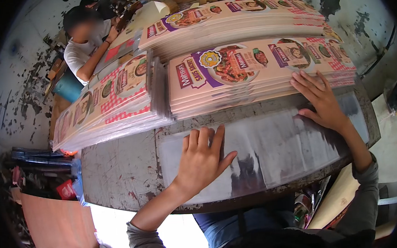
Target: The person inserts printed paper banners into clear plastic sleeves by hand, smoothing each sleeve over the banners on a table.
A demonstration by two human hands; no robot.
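A long clear plastic sleeve [279, 157] lies flat along the front of the table. My left hand [200, 155] rests on the left part of it, thumb apart and fingers loosely extended, holding nothing. Over the sleeve's right part reaches my right hand [318, 98], fingers spread; its fingertips are at the front edge of a stack of printed food-label sheets [268, 66]. Whether those fingertips press on the stack or only hover by it I cannot tell. The top sheet shows pictured dishes and the word Mahsuri.
Another stack of printed sheets [113, 95] stands at the left, in shiny plastic, and a further stack [232, 18] is behind. The worn table [118, 164] has a curved front edge. Across it sits a person [90, 51] in a white shirt. Bundled dark items [42, 158] lie at lower left.
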